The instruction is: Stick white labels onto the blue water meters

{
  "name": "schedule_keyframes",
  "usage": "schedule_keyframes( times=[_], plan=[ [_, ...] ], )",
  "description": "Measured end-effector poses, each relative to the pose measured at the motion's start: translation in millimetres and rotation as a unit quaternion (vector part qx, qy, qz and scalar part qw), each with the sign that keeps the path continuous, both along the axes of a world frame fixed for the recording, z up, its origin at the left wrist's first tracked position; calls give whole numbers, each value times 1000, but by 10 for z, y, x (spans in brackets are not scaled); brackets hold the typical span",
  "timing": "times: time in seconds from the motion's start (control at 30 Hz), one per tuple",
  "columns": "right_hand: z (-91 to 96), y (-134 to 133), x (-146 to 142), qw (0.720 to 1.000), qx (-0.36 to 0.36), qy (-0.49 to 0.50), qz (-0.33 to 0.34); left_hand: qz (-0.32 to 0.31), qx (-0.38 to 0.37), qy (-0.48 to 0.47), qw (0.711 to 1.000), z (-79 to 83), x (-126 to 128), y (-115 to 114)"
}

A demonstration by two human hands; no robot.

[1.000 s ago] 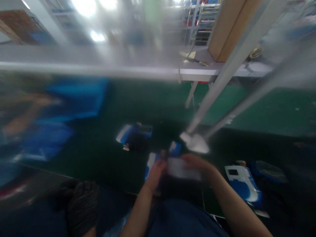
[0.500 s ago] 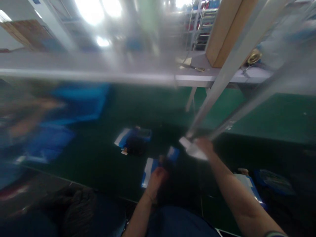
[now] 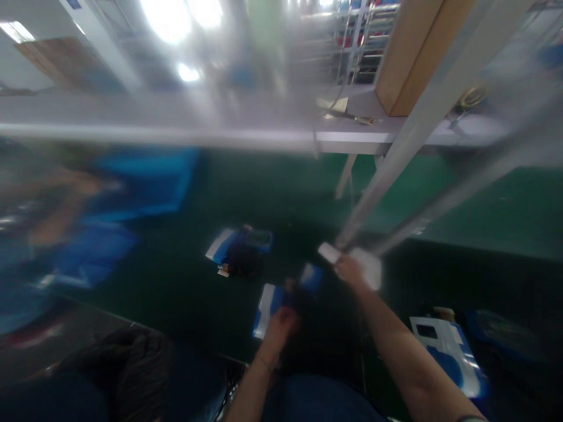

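Note:
The picture is smeared by motion. My left hand (image 3: 281, 325) rests low in the middle on a blue and white packet (image 3: 270, 299) lying on the dark green belt (image 3: 176, 275); its fingers look curled on the packet. My right hand (image 3: 349, 271) is stretched forward to the foot of a slanted metal post (image 3: 396, 158) and seems to pinch a white card or sheet (image 3: 367, 266).
Another blue and white packet with a dark item (image 3: 240, 252) lies farther out on the belt. A third packet (image 3: 448, 354) sits at the lower right. A blurred person in blue (image 3: 79, 223) is at the left. A grey shelf (image 3: 343, 138) with a cardboard box (image 3: 409, 53) runs across above.
My right hand left the packet near my left hand and reached forward to the post's foot, where it stays with something white. My left hand stayed put.

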State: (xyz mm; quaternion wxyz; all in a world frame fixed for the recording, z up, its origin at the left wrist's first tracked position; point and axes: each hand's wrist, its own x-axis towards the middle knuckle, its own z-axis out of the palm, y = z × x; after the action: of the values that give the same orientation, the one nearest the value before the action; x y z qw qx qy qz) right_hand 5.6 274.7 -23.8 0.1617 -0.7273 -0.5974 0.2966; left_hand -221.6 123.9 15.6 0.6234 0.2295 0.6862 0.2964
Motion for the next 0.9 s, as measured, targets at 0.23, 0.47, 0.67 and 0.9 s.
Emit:
schedule_keyframes(
  times=[0.23, 0.47, 0.67, 0.9],
  plan=[
    [155, -327, 192, 996, -43, -56, 63, -27, 72, -27, 997, 17, 70, -54],
    [781, -489, 345, 974, 23, 219, 54, -48, 128, 55, 989, 182, 42, 79],
    [1402, -727, 32, 875, -64, 480, -26, -110, 248, -15, 962, 525, 229, 177],
    [1746, -580, -446, 834, -62, 547, -43, -215, 272, -59, 936, 621, 353, 241]
  ],
)
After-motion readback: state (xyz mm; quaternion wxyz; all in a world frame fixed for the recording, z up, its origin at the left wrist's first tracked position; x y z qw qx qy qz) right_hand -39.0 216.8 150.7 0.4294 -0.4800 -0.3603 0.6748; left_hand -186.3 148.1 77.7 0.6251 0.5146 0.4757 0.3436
